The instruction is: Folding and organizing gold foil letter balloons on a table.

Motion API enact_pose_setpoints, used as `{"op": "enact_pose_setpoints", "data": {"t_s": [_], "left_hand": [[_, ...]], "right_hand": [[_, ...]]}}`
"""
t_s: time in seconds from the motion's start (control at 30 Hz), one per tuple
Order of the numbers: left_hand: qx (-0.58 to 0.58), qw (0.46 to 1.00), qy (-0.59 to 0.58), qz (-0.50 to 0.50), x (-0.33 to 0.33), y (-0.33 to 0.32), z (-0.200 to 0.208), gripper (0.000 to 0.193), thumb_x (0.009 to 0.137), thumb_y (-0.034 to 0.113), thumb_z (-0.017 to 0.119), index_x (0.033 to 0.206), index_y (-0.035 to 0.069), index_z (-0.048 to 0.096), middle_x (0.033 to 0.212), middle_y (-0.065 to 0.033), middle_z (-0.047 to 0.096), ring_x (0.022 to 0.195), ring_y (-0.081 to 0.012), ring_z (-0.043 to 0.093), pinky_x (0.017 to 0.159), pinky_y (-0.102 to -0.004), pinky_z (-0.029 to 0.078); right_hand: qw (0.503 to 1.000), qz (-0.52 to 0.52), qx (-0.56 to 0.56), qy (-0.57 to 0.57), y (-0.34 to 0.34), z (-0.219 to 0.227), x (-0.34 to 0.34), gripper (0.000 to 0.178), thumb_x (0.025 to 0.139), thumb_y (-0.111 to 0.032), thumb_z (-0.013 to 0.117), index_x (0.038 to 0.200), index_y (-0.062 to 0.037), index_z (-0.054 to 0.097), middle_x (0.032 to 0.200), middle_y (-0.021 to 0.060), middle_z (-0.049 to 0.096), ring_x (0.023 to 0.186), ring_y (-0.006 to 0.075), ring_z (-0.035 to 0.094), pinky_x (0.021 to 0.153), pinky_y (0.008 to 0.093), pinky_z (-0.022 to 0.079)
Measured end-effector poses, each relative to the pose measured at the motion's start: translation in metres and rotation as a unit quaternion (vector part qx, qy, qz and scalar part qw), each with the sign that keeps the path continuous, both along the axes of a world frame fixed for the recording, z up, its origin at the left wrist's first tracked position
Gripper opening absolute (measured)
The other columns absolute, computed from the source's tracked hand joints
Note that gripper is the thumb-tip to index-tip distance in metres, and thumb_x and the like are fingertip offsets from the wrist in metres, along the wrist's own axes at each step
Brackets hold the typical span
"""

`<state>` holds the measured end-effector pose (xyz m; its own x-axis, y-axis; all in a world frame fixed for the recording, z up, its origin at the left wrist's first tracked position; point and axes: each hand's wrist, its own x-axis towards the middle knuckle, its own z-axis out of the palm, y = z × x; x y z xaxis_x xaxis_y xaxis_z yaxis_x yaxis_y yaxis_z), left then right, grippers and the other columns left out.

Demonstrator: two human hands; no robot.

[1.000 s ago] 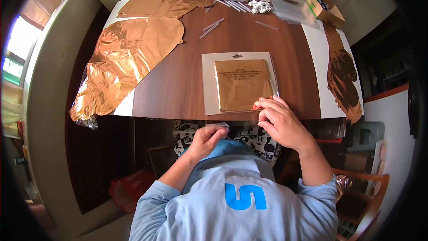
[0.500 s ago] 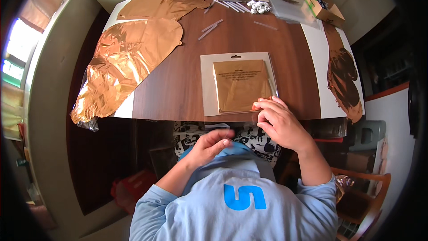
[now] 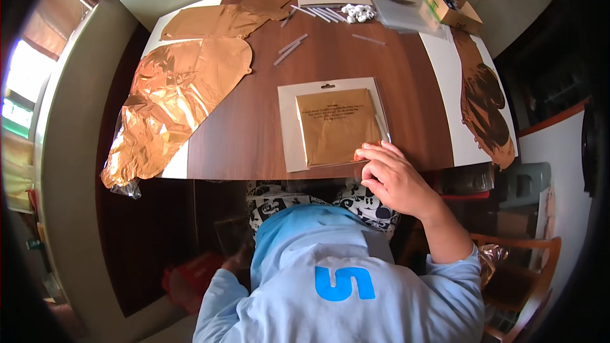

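Observation:
A flat package (image 3: 288,124) with a white hang-hole card and a folded gold foil sheet (image 3: 337,130) lies near the table's front edge. My right hand (image 3: 397,178) is on its lower right corner, fingers curled. A small orange-red bit shows at the fingertips, too small to name. Low at my left side, my left hand (image 3: 236,259) is in shadow beside a red bag (image 3: 194,282); its fingers cannot be made out. At the left of the table lies a large gold foil balloon (image 3: 184,98), spread flat and wrinkled.
Another flat foil balloon (image 3: 197,21) lies at the back left, and a dark copper one (image 3: 483,101) along the right edge. White sticks (image 3: 324,14), a white pile (image 3: 358,13), clear bags (image 3: 406,9) and an open carton (image 3: 460,16) stand at the back. A wooden chair (image 3: 530,286) is on the right.
My left hand has dropped from in front of my lap down to my left side. My right hand stays at the package's corner. The whole view has shifted slightly.

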<state>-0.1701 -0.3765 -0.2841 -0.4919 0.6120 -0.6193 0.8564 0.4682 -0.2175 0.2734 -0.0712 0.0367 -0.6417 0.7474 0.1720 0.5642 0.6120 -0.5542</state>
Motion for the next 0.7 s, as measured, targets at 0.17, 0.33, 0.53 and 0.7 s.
{"op": "enact_pose_setpoints", "data": {"t_s": [0.17,0.33,0.53,0.7], "left_hand": [[-0.011,0.962,-0.225,0.156,-0.035,0.021,-0.051,0.062,0.086,0.055,0.059,0.128,0.009,0.060,0.126,-0.0254,0.059,0.117,-0.0343,0.059,0.098,-0.0393,0.047],[-0.146,0.984,-0.087,-0.055,-0.055,0.067,-0.020,0.046,0.082,0.038,0.065,0.118,0.009,0.066,0.121,-0.0218,0.063,0.111,-0.0323,0.063,0.092,-0.0399,0.052],[0.065,0.995,-0.004,-0.069,0.042,0.181,0.215,0.046,0.073,0.045,0.072,0.097,0.006,0.072,0.097,-0.0160,0.071,0.096,-0.0302,0.068,0.082,-0.0414,0.052],[0.348,0.874,-0.189,-0.282,0.126,0.208,0.306,0.044,0.059,0.042,0.083,0.080,0.008,0.066,0.076,-0.0074,0.065,0.078,-0.0295,0.063,0.082,-0.0402,0.043]], "right_hand": [[1.000,0.003,0.001,0.007,-0.007,0.000,0.006,0.013,0.079,-0.004,0.069,0.083,-0.0058,0.056,0.124,0.0106,0.061,0.125,0.0297,0.053,0.111,0.0485,0.033],[0.998,-0.007,0.065,0.026,-0.018,0.001,0.016,0.017,0.076,-0.006,0.072,0.085,-0.0076,0.057,0.125,0.0111,0.061,0.126,0.0298,0.053,0.109,0.0482,0.035],[0.992,-0.079,0.094,-0.019,-0.028,-0.001,0.048,0.063,0.065,-0.011,0.082,0.122,-0.0053,0.057,0.135,0.0145,0.053,0.126,0.0323,0.050,0.109,0.0487,0.035],[0.985,-0.081,0.139,-0.056,-0.024,-0.024,0.039,0.078,0.064,-0.015,0.083,0.133,-0.0050,0.051,0.141,0.0141,0.047,0.132,0.0321,0.044,0.112,0.0500,0.032]]}}
